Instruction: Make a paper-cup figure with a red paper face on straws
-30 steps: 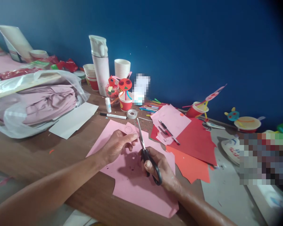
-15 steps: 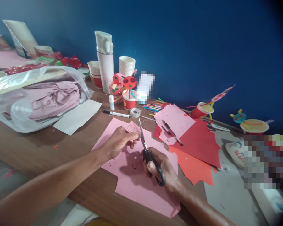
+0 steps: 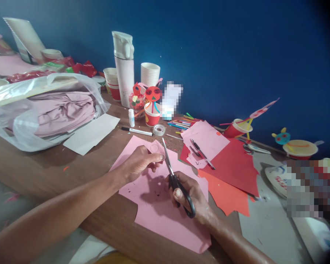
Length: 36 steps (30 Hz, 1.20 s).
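Note:
My left hand pinches a small piece of pink paper with a circle drawn on it. In my right hand are scissors with black handles, their blades pointing up and away beside the pink piece. The blades look nearly closed, and whether they touch the paper I cannot tell. Beneath both hands lies a large pink sheet with cut-out edges and small dark scraps on it.
Beyond the sheet are a marker, a tape roll, a glue stick and a decorated paper cup. Red paper, orange paper and pens lie to the right. A plastic bag stands left; a tall flask stands behind.
The view has shifted slightly, so most objects appear a little further right. My hands keep nearly the same pose, with the pink piece and the scissors still held.

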Motion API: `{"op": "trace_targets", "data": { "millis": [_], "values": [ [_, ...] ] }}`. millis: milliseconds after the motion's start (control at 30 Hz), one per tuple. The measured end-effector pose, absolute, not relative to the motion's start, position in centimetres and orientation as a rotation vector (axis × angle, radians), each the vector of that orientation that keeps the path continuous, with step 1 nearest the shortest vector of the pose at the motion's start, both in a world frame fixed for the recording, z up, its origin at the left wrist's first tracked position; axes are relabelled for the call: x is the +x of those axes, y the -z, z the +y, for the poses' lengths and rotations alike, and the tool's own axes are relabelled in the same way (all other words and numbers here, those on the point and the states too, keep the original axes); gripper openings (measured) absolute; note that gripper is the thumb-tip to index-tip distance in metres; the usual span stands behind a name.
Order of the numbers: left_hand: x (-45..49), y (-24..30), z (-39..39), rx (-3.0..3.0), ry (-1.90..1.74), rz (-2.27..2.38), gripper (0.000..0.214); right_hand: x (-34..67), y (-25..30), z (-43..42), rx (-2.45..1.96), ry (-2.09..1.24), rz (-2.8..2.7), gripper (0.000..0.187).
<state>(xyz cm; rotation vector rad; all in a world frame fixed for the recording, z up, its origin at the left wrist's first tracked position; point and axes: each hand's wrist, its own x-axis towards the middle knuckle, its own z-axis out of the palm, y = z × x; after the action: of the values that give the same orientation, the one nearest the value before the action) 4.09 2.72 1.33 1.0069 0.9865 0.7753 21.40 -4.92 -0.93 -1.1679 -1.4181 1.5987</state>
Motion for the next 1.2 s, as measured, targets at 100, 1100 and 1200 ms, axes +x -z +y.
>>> {"op": "trace_targets", "data": {
  "millis": [100, 1100, 1200],
  "values": [
    [3.95, -1.21, 2.83, 1.039, -0.775, 0.985, 0.016, 21.56, 0.87, -4.93, -1.161, -1.597, -1.435, 0.046],
    [3.43, -0.91, 3.26, 1.025, -0.720, 0.906, 0.022, 21.47, 0.83, -4.95, -1.186, -1.570, -1.398, 0.048],
    [3.76, -0.76, 2.94, 1.002, -0.735, 0.895, 0.026, 21.35, 0.97, -5.03, -1.164, -1.551, -1.394, 0.047]
  ]
}}
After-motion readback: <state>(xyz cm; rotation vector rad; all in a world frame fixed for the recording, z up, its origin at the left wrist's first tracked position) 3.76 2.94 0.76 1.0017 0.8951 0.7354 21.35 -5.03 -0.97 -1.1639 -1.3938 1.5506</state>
